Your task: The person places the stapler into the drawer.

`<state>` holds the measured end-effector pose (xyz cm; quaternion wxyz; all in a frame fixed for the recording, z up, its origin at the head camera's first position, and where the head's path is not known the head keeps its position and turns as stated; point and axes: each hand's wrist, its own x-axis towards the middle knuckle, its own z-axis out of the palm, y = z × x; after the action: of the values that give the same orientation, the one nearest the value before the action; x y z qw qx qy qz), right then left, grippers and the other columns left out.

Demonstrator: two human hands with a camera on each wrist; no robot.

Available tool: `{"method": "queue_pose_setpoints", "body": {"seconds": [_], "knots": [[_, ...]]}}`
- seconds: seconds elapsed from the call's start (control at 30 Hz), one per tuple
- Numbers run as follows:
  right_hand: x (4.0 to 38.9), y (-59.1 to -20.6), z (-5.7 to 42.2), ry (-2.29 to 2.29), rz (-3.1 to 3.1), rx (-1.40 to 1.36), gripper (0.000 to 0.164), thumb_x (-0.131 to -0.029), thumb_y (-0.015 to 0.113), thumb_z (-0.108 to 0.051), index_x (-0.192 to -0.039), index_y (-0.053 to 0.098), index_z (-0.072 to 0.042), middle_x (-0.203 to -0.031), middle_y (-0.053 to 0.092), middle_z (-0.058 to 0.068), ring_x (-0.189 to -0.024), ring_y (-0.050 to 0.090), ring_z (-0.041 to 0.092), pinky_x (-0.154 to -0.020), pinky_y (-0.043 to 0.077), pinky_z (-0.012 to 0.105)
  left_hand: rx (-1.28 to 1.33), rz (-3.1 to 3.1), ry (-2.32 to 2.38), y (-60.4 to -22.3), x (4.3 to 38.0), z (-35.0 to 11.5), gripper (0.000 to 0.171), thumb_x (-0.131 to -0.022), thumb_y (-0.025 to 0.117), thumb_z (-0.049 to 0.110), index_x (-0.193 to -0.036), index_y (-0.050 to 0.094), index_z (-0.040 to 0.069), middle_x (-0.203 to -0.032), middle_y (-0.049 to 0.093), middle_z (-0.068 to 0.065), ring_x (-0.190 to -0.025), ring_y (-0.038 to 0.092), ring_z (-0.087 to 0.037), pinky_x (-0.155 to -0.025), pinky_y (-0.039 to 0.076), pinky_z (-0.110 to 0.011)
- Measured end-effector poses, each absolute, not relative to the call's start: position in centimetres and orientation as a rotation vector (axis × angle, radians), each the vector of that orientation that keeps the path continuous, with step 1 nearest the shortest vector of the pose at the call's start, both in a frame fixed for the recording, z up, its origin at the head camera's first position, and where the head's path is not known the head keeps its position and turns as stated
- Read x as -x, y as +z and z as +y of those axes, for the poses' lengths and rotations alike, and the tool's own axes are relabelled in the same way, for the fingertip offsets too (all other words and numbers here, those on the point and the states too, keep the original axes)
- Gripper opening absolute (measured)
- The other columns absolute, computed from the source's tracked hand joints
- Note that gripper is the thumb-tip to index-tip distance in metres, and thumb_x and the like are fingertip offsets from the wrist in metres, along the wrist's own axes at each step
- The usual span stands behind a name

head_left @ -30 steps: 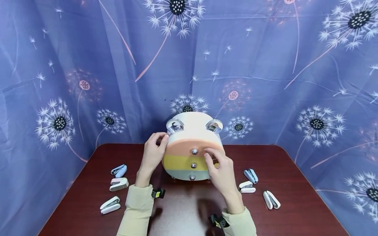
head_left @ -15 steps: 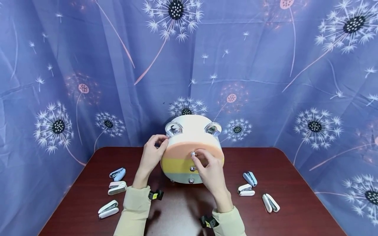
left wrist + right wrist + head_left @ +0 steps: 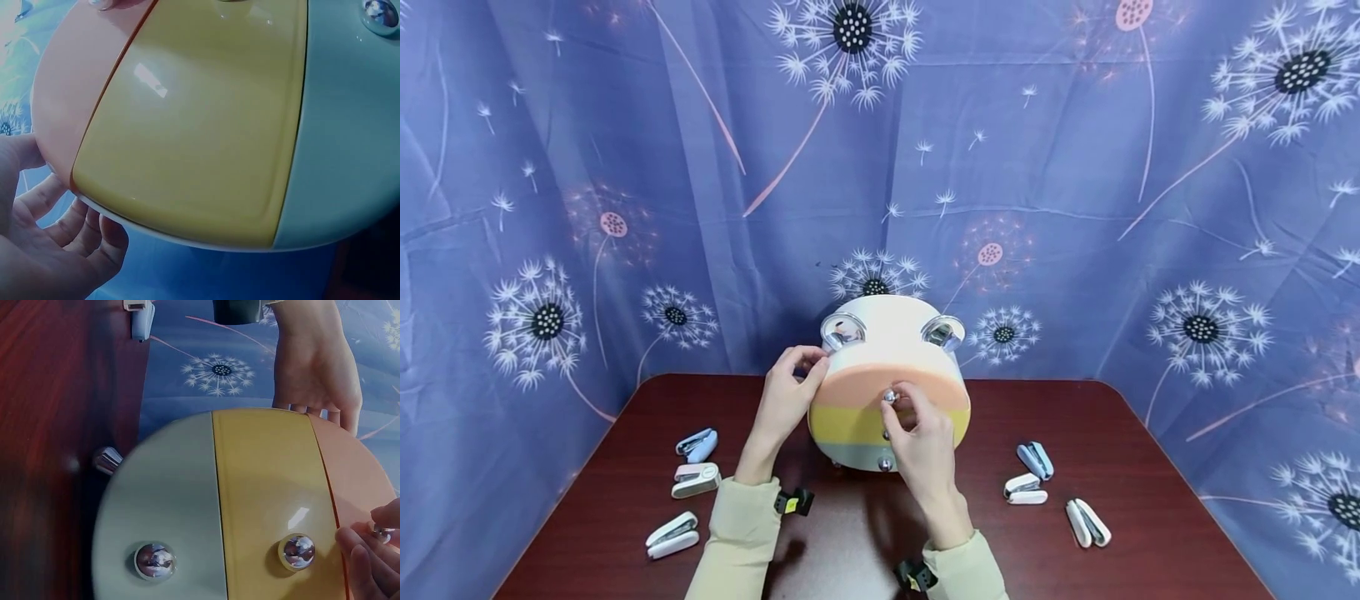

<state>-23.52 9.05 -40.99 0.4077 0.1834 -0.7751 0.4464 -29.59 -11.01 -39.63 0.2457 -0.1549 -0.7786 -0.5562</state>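
Note:
A small rounded drawer cabinet [image 3: 891, 332] with a white body stands at the back middle of the table. Its front has an orange drawer [image 3: 850, 387] on top, a yellow drawer [image 3: 200, 125] in the middle and a green drawer [image 3: 162, 487] at the bottom, all pushed in. My right hand [image 3: 925, 446] pinches the silver knob [image 3: 891, 396] of the orange drawer between thumb and fingers. On the cabinet's left side, my left hand [image 3: 782, 400] holds the edge, its fingers [image 3: 75, 231] curled at the rim beside the orange and yellow drawers.
On the left lie a blue stapler [image 3: 698, 446], a pink-and-white stapler [image 3: 696, 481] and a white stapler [image 3: 672, 535]. Another blue stapler [image 3: 1036, 460] and two white staplers, one nearer the edge [image 3: 1087, 522], lie right. A patterned curtain [image 3: 1037, 167] hangs behind the table.
My right hand has moved left across the cabinet's front and taken hold of the top knob. The left hand keeps its place at the cabinet's edge.

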Motion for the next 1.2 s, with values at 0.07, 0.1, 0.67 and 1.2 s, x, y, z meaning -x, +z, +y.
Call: {"method": "queue_pose_setpoints", "body": {"seconds": [0.07,0.1,0.67,1.2], "knots": [[23.5,-41.1,9.1,1.123,-1.946,-0.463,0.024,-0.083,0.076,-0.003,-0.104,0.067,-0.007,-0.079,0.071,0.004,-0.054,0.064,0.008,-0.051,0.051,0.019,0.425,-2.127,-1.517,-39.6,29.6,-11.0,0.016,-0.094,0.067,0.021,-0.103,0.069,0.008,-0.096,0.059,-0.004,-0.082,0.054,-0.016,-0.067,0.048,-0.031],[23.5,-41.1,9.1,1.124,-1.944,-0.465,0.023,-0.083,0.076,-0.003,-0.104,0.067,-0.007,-0.079,0.071,0.004,-0.054,0.064,0.008,-0.052,0.051,0.019,0.425,-2.129,-1.515,-39.6,29.6,-10.9,0.016,-0.094,0.067,0.022,-0.103,0.069,0.009,-0.096,0.059,-0.004,-0.082,0.054,-0.016,-0.067,0.047,-0.03],[22.2,-41.0,9.6,1.167,-1.921,-0.568,0.021,-0.082,0.075,0.0,-0.101,0.068,-0.006,-0.078,0.069,0.001,-0.057,0.064,0.006,-0.053,0.052,0.021,0.389,-2.146,-1.513,-39.5,29.7,-11.1,0.017,-0.093,0.068,0.025,-0.101,0.069,0.009,-0.095,0.062,-0.004,-0.083,0.055,-0.016,-0.067,0.047,-0.026],[20.0,-41.1,10.1,1.181,-1.949,-0.606,0.021,-0.084,0.074,-0.002,-0.102,0.068,-0.01,-0.08,0.07,0.0,-0.059,0.066,0.008,-0.051,0.051,0.019,0.384,-2.24,-1.606,-39.1,29.6,-11.9,0.026,-0.092,0.07,0.028,-0.106,0.066,0.007,-0.097,0.064,-0.007,-0.086,0.056,-0.021,-0.075,0.046,-0.032]]}}
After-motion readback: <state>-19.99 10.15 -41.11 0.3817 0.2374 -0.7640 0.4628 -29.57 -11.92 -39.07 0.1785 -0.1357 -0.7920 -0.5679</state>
